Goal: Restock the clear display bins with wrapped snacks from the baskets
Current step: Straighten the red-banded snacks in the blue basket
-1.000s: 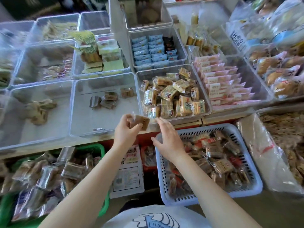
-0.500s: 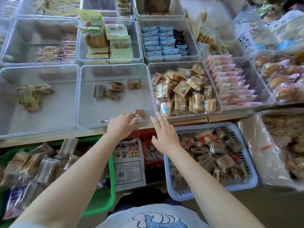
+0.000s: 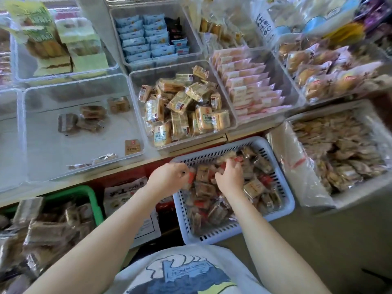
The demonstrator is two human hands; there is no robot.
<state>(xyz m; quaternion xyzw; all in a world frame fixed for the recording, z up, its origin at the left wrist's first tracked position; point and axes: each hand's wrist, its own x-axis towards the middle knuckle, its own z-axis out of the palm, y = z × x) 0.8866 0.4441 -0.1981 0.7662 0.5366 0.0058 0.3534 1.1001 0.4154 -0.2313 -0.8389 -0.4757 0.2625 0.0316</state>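
Both hands are down in the pale blue slotted basket (image 3: pixel 285 188) of brown and red wrapped snacks (image 3: pixel 252 185). My left hand (image 3: pixel 169 177) is curled at the basket's left side, its fingers closed on a red-ended wrapper. My right hand (image 3: pixel 230 175) digs into the middle of the pile and its curled fingers grip a wrapped snack near the far rim. The nearly bare clear bin (image 3: pixel 23 134) in front holds a few dark snacks (image 3: pixel 84 119) and one brown packet (image 3: pixel 132 147) near its front right corner.
Right of that bin, a clear bin (image 3: pixel 232 115) is piled with tan packets. A green basket (image 3: pixel 93 198) of dark snacks stands at lower left, and a bag-lined box (image 3: pixel 301 166) of snacks at right. More filled bins line the back rows.
Both hands dropped from the clear bin's front edge into the blue basket. The brown packet my left hand held now lies in the bin. The camera tilted down and right.
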